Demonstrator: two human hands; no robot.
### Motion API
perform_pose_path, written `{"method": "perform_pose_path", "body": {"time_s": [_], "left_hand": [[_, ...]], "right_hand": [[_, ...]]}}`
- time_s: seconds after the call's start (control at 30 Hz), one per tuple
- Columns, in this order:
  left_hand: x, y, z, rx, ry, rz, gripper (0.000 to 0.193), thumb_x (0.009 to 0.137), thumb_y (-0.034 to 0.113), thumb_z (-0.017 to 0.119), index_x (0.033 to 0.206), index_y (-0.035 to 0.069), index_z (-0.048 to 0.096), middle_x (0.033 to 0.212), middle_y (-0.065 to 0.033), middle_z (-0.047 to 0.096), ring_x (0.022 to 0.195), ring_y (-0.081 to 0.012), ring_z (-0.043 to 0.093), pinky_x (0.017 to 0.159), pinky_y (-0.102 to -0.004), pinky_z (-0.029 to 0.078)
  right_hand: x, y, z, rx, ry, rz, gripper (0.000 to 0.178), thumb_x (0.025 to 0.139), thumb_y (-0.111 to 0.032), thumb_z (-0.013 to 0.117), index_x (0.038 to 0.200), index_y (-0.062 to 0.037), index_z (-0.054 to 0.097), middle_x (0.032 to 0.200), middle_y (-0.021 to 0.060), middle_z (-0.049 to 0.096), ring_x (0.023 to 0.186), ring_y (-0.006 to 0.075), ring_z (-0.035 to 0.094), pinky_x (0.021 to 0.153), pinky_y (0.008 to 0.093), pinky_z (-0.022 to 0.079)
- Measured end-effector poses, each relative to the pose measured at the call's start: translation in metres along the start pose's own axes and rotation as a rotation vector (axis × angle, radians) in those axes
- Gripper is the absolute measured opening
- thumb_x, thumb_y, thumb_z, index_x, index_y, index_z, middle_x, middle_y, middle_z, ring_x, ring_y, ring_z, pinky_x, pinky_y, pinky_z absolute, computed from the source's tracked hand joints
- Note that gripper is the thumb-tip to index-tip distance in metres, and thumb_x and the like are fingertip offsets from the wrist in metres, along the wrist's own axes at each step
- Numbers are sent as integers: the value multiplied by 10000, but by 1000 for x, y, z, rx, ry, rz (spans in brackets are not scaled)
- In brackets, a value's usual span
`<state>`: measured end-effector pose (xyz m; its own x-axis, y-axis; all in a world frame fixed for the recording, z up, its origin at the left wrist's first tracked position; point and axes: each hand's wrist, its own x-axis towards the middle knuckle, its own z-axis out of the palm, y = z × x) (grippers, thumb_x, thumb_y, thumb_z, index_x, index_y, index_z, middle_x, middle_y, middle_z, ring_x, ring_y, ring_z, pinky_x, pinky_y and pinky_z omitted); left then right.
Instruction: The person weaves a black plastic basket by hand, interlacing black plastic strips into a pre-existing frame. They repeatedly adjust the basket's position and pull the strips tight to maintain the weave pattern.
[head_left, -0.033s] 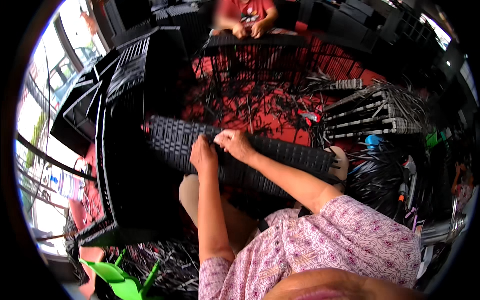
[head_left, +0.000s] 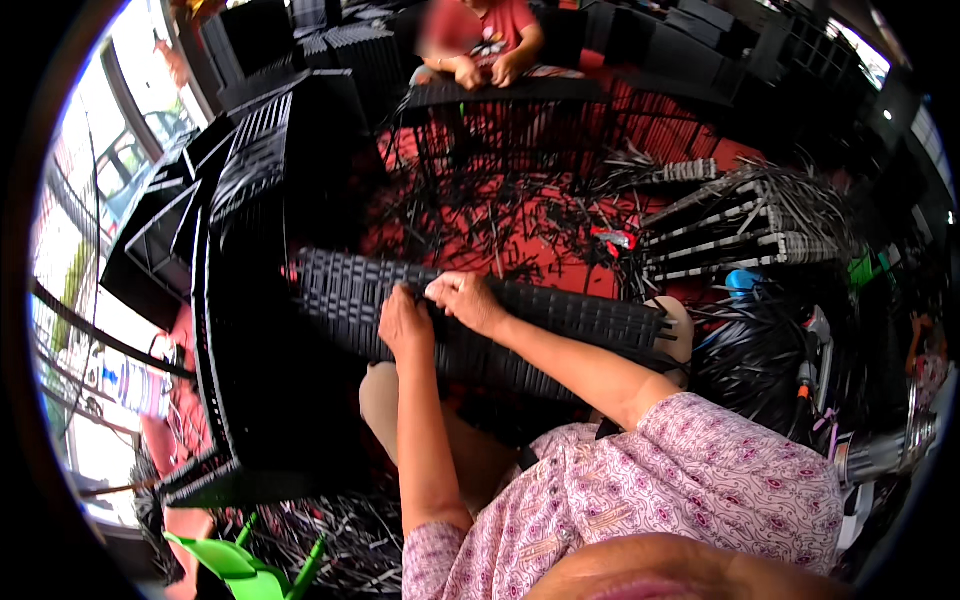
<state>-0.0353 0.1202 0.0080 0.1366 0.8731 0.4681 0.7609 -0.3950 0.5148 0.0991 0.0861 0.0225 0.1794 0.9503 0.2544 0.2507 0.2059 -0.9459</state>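
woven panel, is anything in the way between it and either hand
Nothing visible is in the way: the left hand and right hand are both at the woven panel. What lies directly under them is hidden. The loose strips lie beyond it, on the red floor.

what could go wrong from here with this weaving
The woven panel seems to rest on the person's legs, so it might shift under the left hand and right hand. Loose strips litter the red floor and could make footing slippery.
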Motion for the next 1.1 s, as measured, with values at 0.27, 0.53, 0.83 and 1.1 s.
{"method": "perform_pose_path", "body": {"time_s": [0.27, 0.53, 0.83, 1.1], "left_hand": [[-24, -11, -24, 10, 91, 53, 128, 818, 128, 659, 881, 64, 568, 823, -111, 655, 824, -339, 624, 718, -461, 484], [-32, -29, -16, -146, 86, 5, 133, 878, 202, 645, 996, 141, 647, 901, -102, 700, 852, -334, 663, 725, -463, 522], [-36, -20, -25, 3, 54, -91, 151, 901, 204, 594, 1019, 129, 652, 873, -103, 716, 840, -323, 687, 729, -456, 521], [-36, -5, -17, 143, 126, 0, 221, 855, 111, 615, 1069, 65, 641, 872, -102, 697, 867, -287, 659, 762, -426, 512]], "right_hand": [[-22, -16, 20, 96, -70, 20, 243, 935, -221, 644, 899, 10, 710, 687, 23, 631, 593, 83, 573, 543, 249, 485], [-23, -3, 22, 86, -52, 86, 220, 907, -242, 681, 939, -27, 718, 723, -10, 645, 612, 66, 569, 570, 241, 498], [-25, -15, 18, 124, -108, 193, 253, 908, -303, 692, 962, -58, 727, 702, -41, 610, 583, 23, 543, 500, 180, 434], [-26, -26, 18, 103, -35, 206, 229, 895, -230, 682, 919, -8, 730, 699, 2, 655, 557, 65, 581, 512, 226, 474]]}}
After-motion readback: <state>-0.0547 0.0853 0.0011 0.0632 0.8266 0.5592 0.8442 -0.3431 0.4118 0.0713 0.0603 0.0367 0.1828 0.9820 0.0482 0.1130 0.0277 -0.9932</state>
